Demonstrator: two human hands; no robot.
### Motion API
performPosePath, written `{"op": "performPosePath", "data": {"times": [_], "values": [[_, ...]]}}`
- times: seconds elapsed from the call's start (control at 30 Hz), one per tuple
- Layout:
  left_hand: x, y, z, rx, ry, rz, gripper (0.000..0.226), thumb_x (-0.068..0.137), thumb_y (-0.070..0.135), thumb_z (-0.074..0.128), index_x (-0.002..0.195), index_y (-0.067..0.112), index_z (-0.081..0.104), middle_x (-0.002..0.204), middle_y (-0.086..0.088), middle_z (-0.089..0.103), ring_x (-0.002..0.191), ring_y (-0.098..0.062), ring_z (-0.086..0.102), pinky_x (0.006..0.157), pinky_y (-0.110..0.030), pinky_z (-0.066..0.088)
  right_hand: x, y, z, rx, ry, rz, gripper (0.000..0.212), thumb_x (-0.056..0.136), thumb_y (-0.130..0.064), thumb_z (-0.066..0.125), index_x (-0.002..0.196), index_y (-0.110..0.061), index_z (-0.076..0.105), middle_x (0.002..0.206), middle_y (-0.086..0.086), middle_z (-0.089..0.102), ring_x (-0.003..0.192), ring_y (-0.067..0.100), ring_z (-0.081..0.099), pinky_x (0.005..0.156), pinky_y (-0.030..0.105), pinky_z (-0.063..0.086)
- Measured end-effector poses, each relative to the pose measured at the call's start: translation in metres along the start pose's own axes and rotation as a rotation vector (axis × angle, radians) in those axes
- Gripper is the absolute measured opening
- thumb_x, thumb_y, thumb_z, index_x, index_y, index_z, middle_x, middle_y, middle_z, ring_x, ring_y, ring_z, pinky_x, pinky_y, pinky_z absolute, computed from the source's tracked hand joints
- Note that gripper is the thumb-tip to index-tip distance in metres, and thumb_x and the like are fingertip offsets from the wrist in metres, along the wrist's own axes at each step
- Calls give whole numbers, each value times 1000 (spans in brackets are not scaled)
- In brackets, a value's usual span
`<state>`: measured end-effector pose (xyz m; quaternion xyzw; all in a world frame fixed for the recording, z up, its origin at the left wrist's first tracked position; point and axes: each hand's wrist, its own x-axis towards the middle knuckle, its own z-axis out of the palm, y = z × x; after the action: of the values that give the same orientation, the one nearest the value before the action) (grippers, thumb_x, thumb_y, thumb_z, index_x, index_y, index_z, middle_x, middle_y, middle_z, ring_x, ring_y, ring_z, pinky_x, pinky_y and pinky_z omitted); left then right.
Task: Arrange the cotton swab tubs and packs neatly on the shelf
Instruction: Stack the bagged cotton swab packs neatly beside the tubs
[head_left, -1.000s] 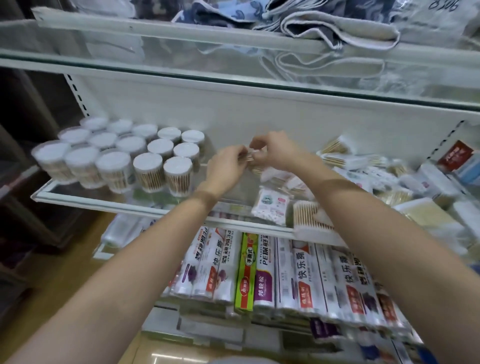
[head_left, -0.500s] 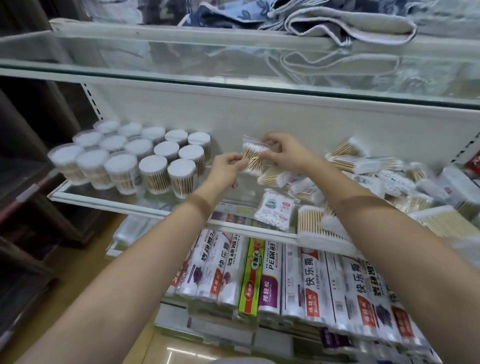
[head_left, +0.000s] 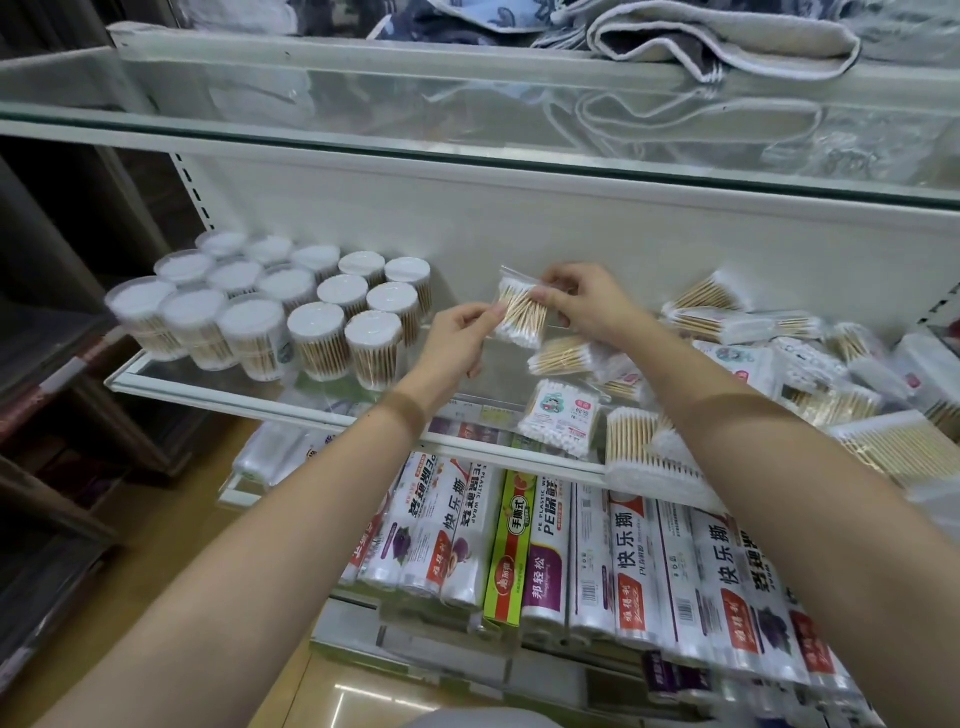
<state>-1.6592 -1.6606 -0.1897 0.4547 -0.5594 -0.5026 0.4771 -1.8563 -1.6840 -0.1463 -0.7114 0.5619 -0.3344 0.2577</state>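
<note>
Clear swab pack upright above glass shelf, between lidded tubs and jumbled packs.

We face a white back panel behind glass shelving. Folded towels lie on the upper glass shelf. Below, rolls of plastic wrap lean in rows. Dark wooden shelving stands left, above a yellowish floor.

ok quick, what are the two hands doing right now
Left hand: pinching the left edge of the small cotton swab pack.
Right hand: gripping the same pack from its right side, held above the shelf.
</note>
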Motion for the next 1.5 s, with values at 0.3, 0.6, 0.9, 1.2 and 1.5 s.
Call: {"op": "performPosePath", "data": {"times": [0.3,0.6,0.9,1.2,1.5], "values": [[-7,-1,5,4,185,116,22,92,29,70,102,9,69,88,-2,70,58,-1,53,54,-17,40,-5,-4,5,64,111,41,39,84,-39,79,102,-18,51,96,0,58,87,18,59,77,41,55],[-12,-4,16,429,256,401,24,92,34,70,109,17,68,90,15,65,74,10,55,69,-16,46,-10,-14,2,68,50,63,67,79,-79,54,89,-17,75,67,-5,69,63,13,64,69,38,54],[-17,-1,17,569,102,413,45,88,51,67,120,20,67,115,10,69,83,-16,57,74,-18,43,-7,-12,-3,220,-28,164,24,90,-27,64,85,-6,74,78,11,76,76,22,73,78,39,60],[-10,1,9,402,24,161,50,86,24,73,133,16,59,122,6,66,108,-8,63,99,-35,51,-6,-10,-6,257,-66,190,24,89,-12,53,92,6,69,92,24,73,77,28,69,83,52,58],[-10,-2,8,324,100,242,27,88,17,74,114,11,69,104,3,71,97,-8,64,88,-30,54,-8,-10,-8,230,-4,97,22,97,-8,54,116,-11,64,94,6,72,70,9,69,67,26,58]]}}
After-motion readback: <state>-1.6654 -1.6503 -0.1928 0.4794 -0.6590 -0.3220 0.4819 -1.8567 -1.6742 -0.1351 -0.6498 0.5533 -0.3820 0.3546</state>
